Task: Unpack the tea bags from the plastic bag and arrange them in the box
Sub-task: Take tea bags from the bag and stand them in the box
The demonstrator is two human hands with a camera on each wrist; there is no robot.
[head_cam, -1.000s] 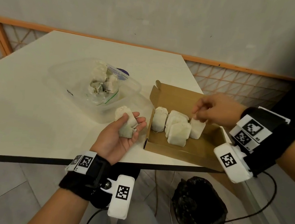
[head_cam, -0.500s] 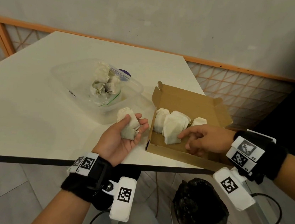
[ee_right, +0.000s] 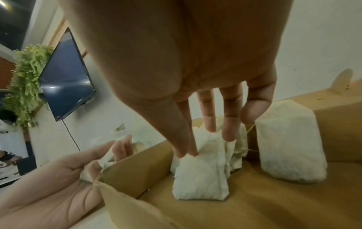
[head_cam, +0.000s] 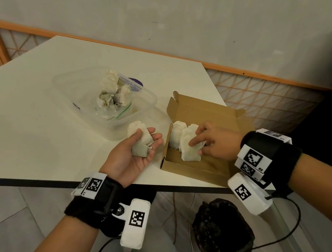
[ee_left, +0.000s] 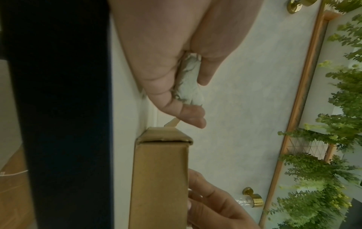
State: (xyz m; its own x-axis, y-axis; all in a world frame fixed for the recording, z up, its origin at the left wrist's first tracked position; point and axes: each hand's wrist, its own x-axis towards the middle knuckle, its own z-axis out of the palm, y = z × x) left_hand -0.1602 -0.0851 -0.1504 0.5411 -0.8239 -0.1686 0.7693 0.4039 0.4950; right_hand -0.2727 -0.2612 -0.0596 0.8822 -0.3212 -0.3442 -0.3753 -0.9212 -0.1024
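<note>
Item 1, nearest me: my left hand (head_cam: 134,155), palm up at the table (head_cam: 35,130) edge just left of the box. Fingers loosely curled round a small bunch of tea bags (head_cam: 140,141), thumb laid over them. These wait their turn.

Item 2: the cardboard box (head_cam: 193,169), open, lid flap standing at the far side. Inside, tea bags stand on end in a row toward the left wall. Front tea bag (ee_right: 199,178) upright, long axis vertical, gathered top up, broad face toward the near wall. One more tea bag (ee_right: 290,142) stands apart on the right in the right wrist view, also upright, leaning slightly.

Item 3: my right hand (head_cam: 215,142) inside the box, fingers (ee_right: 209,122) nearly straight and spread, tips resting on the tops of the front bags. Thumb and forefinger meet at the front bag's top; whether they pinch it or only press, I cannot tell.

Handling note, my judgement: steady the row with light downward touch, nudge bags flush to the left wall, keep them upright and faces parallel, so space remains on the right. Heavy pressure would crumple the paper or topple the row.

Item 4, farthest: clear plastic tub (head_cam: 65,84) holding the plastic bag (head_cam: 113,106) with more crumpled tea bags inside, well left of the box
</note>
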